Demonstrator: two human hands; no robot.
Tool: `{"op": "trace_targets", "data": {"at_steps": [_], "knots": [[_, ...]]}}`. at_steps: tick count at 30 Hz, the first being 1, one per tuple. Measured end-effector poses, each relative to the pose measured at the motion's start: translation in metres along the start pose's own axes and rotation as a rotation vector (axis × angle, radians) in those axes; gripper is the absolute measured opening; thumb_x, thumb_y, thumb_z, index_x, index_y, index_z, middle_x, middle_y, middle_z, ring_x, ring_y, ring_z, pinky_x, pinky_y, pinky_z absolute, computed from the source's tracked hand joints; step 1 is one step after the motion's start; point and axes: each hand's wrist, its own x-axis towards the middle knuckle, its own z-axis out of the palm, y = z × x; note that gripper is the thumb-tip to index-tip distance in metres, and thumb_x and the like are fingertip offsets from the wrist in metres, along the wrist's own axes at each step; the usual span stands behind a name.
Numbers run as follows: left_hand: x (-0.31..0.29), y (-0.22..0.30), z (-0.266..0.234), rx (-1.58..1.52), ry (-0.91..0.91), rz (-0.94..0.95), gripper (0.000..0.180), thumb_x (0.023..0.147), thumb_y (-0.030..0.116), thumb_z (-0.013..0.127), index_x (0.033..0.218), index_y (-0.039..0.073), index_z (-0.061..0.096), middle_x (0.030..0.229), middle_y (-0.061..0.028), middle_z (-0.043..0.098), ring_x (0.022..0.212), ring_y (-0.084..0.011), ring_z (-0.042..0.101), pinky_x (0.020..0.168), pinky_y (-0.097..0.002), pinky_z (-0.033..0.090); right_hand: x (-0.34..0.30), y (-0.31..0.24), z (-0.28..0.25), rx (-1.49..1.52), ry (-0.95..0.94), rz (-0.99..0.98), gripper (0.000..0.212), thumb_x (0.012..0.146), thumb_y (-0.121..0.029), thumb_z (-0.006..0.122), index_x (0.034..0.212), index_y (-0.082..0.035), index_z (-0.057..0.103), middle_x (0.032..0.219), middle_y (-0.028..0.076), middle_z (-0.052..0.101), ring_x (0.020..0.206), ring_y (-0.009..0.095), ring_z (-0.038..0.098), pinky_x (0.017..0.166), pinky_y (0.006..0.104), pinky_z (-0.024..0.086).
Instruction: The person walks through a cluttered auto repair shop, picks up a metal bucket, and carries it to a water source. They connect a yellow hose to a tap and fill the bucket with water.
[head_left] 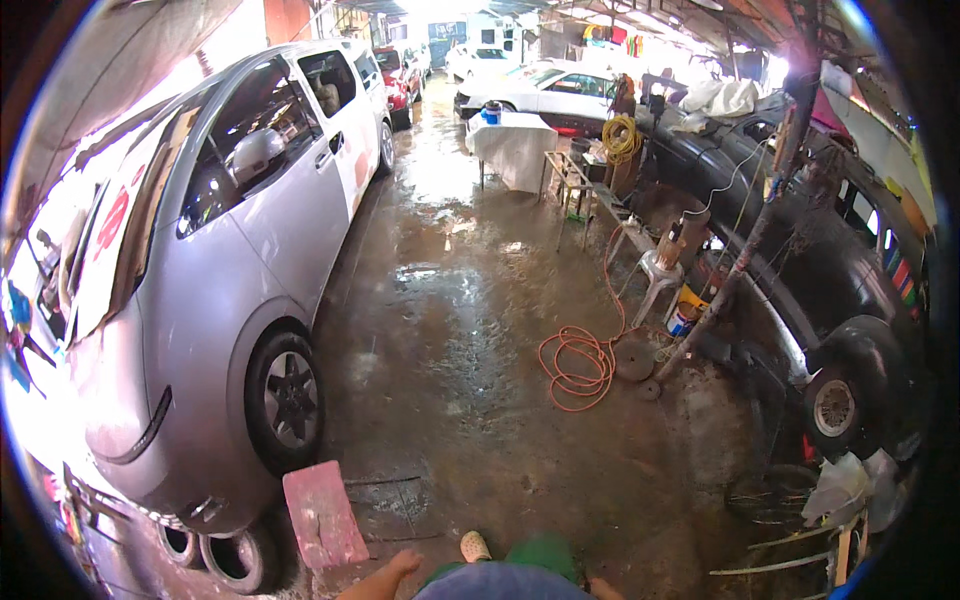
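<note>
- Just left of the person's left hand (405,562) and a little ahead of it lies a pink board (326,515), near the front wheel (285,398) of the silver van (262,228).
- The board's long axis runs mostly away from the person, its far end leaning left toward the wheel; the near right corner is the part closest to the hand.
- In the picture a narrow gap parts that corner from the hand, so they appear not to touch; how high the hand is above the board cannot be told.
- The left hand is clearly the nearer: the right hand (602,588) is at the lower edge, partly cut off, on the far side of the green legwear (545,553) and the pale clog (475,546).
- No object shows in the left hand, but its finger spread is too small to read; the right hand's grip cannot be told.
- Whether the board lies flat or is propped is unclear; loose tyres (259,562) sit beyond its left edge.
</note>
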Motion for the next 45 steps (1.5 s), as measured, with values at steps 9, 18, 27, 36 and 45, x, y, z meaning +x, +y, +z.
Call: {"op": "trace_targets", "data": {"at_steps": [9,18,27,36,45], "knots": [[0.185,0.213,-0.177,-0.144,0.132,0.069,0.047,0.09,0.045,0.06,0.103,0.001,0.068,0.086,-0.0151,0.07,0.081,-0.0288,0.069,0.07,-0.0434,0.052,0.124,-0.131,-0.181,0.118,-0.058,0.107,0.046,0.086,-0.045,0.061,0.106,-0.004,0.07,0.109,0.021,0.067,0.101,0.039,0.064,0.085,0.0475,0.05],[0.323,0.381,-0.274,-0.201,0.231,0.147,0.044,0.095,0.04,0.052,0.099,-0.001,0.067,0.089,-0.0177,0.069,0.077,-0.0292,0.067,0.065,-0.0422,0.052,0.348,-0.281,-0.493,-0.202,0.027,0.143,0.05,0.085,-0.045,0.064,0.114,-0.006,0.07,0.121,0.021,0.065,0.11,0.038,0.063,0.09,0.046,0.05],[0.477,0.537,-0.416,-0.228,-0.042,0.03,0.044,0.096,0.038,0.05,0.093,-0.002,0.066,0.086,-0.0176,0.069,0.077,-0.032,0.068,0.067,-0.0428,0.051,0.501,-0.639,-0.825,0.234,0.592,-0.53,0.037,0.091,-0.036,0.061,0.103,-0.002,0.065,0.084,0.014,0.07,0.08,0.025,0.069,0.072,0.0384,0.051],[0.664,0.683,-0.687,0.566,-0.081,0.553,0.035,0.093,0.033,0.057,0.093,0.0,0.068,0.086,-0.0199,0.07,0.077,-0.0288,0.069,0.07,-0.0454,0.052,0.621,-0.67,-0.861,0.106,0.234,-0.05,0.034,0.085,-0.035,0.066,0.099,-0.004,0.068,0.1,0.018,0.07,0.094,0.034,0.067,0.076,0.047,0.055],[0.86,0.916,-0.95,-0.469,0.137,0.057,0.032,0.092,0.031,0.058,0.09,0.0,0.064,0.076,-0.0079,0.064,0.062,-0.0229,0.061,0.06,-0.042,0.049,0.711,-0.732,-0.967,-0.282,-0.223,-0.047,0.034,0.092,-0.033,0.053,0.102,-0.006,0.072,0.103,0.018,0.069,0.098,0.035,0.067,0.08,0.0466,0.053]]}}
